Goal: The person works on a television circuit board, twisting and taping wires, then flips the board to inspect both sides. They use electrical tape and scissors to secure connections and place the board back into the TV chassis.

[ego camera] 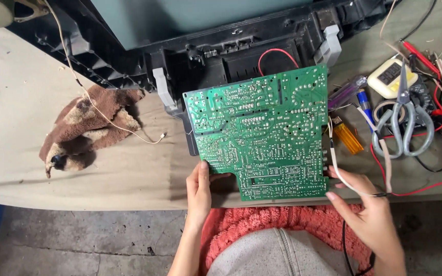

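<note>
The green circuit board [262,130] lies solder-side up at the tabletop [21,153] centre. The left hand [199,191] pinches its 7 o'clock corner; the right hand [369,214] steadies the 4 o'clock edge, grip closed on a thin wire [344,179]. Best supported evenly, fingers off the joints.

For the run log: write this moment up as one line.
left hand: grips circuit board lower-left edge | right hand: at board's right edge, pinching white wire | board: solder side up | nearby: scissors, orange lighter
</note>
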